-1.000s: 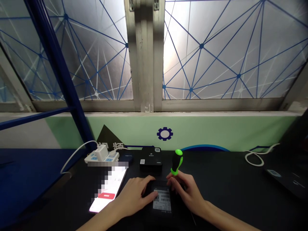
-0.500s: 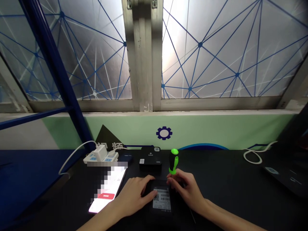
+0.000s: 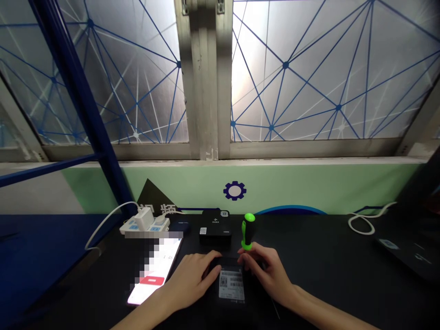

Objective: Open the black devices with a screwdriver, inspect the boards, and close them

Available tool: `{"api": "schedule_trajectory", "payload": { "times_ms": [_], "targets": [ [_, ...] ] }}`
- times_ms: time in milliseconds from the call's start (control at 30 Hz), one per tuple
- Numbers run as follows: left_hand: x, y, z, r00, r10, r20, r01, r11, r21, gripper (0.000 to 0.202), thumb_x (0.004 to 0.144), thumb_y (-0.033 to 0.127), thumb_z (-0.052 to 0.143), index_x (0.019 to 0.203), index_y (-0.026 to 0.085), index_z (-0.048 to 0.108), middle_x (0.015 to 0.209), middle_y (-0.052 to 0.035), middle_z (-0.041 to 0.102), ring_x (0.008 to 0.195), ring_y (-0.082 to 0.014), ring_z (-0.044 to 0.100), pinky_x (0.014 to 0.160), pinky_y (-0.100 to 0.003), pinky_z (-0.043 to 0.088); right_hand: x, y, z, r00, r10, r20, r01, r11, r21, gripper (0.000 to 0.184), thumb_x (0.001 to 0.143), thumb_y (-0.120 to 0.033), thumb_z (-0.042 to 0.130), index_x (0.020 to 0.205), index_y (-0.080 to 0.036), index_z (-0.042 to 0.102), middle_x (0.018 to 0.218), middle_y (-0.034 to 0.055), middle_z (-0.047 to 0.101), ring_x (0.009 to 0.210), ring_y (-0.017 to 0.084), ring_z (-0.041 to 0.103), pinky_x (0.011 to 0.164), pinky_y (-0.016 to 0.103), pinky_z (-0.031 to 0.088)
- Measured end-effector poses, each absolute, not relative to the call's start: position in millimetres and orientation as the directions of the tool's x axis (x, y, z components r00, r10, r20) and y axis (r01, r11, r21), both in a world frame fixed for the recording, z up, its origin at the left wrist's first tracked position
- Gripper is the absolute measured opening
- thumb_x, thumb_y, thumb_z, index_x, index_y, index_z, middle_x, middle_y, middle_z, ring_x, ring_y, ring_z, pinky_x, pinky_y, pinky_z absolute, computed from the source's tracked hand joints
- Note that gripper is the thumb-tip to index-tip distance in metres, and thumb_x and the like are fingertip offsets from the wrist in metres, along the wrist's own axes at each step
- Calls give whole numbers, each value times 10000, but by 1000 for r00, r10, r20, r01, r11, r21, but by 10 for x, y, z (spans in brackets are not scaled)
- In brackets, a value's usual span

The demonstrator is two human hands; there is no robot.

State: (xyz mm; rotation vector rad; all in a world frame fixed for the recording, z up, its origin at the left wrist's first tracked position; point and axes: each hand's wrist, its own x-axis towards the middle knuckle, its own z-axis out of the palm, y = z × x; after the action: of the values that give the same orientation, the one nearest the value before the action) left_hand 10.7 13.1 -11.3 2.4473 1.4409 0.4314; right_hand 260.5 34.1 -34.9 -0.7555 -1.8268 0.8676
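Observation:
A small black device (image 3: pixel 231 283) with a white barcode label lies flat on the dark table in front of me. My left hand (image 3: pixel 194 279) rests on its left edge, fingers curled over it and holding it down. My right hand (image 3: pixel 266 272) grips a screwdriver with a green and black handle (image 3: pixel 247 231), standing almost upright over the device's upper right corner. The screwdriver's shaft and tip are hidden behind my fingers.
A lit phone (image 3: pixel 154 270) lies to the left of the device. Behind stand a white power strip with a plug (image 3: pixel 145 222), a black box (image 3: pixel 215 228) and a small dark case (image 3: pixel 179 226). A white cable (image 3: pixel 364 222) and a dark flat device (image 3: pixel 409 247) lie at right.
The screwdriver handle has swung from leaning right to nearly upright and sits slightly lower. Both hands stay on the device.

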Motion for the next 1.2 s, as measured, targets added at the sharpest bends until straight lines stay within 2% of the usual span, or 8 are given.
{"api": "schedule_trajectory", "payload": {
  "times_ms": [200, 467, 867, 1067, 1200],
  "targets": [
    [115, 127, -99, 459, 882, 109, 804, -464, 373, 366, 1056, 481, 373, 1277, 289, 593, 819, -5, 689, 803, -240, 663, 693, -302, 401, 2609, 319, -318, -344, 795, 500, 150, 572, -807, 180, 995, -328, 592, 963, -185, 696, 791, 37, 721, 653, 148, 639, 624, 241, 506],
    [121, 137, -90, 465, 879, 107, 799, -468, 377, 365, 1055, 475, 381, 1275, 280, 597, 764, 5, 660, 731, -216, 647, 628, -273, 371, 2619, 304, -322, -353, 763, 541, 114, 609, -785, 184, 1012, -292, 557, 1074, -210, 711, 847, 36, 754, 650, 139, 642, 635, 238, 520],
    [107, 132, -111, 465, 876, 128, 798, -477, 369, 342, 1055, 462, 396, 1277, 292, 593, 828, -7, 693, 773, -234, 660, 654, -285, 364, 2590, 326, -292, -296, 808, 509, 176, 570, -803, 196, 959, -354, 642, 895, -181, 710, 714, 24, 702, 598, 146, 629, 576, 230, 496],
    [112, 135, -110, 469, 874, 132, 795, -482, 368, 323, 1054, 453, 400, 1258, 295, 594, 779, 12, 676, 724, -219, 649, 633, -280, 351, 2606, 315, -309, -339, 774, 536, 129, 602, -788, 172, 996, -303, 583, 1048, -205, 716, 840, 36, 752, 649, 142, 646, 636, 237, 524],
    [112, 137, -109, 470, 873, 129, 796, -482, 365, 335, 1055, 454, 391, 1267, 289, 591, 753, 14, 662, 706, -213, 641, 619, -278, 344, 2607, 310, -322, -338, 766, 547, 120, 612, -782, 179, 999, -299, 577, 1047, -203, 720, 833, 41, 754, 645, 142, 646, 626, 236, 531]
  ]
}}
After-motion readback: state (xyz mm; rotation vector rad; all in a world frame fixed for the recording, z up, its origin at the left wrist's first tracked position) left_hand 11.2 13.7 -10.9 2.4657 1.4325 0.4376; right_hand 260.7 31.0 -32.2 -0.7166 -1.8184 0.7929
